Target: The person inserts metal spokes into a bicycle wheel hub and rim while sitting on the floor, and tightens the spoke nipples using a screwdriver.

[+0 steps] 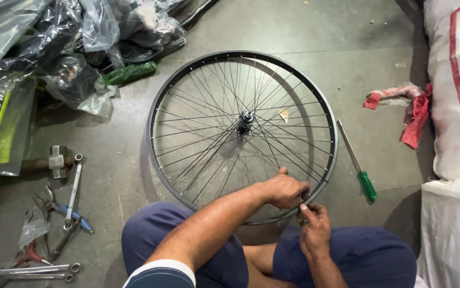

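Grey concrete floor [347, 58] is bearing a black spoked bicycle wheel [242, 137], lying flat before the crossed legs. Its near rim is being worked on, seemingly a spoke being adjusted there; careful, small turns are probably being called for next. The left hand [285, 190] is being curled shut on the rim, while the right hand [314, 228] is being pinched closed beneath it. A green-handled screwdriver [359, 165] is lying nearby.
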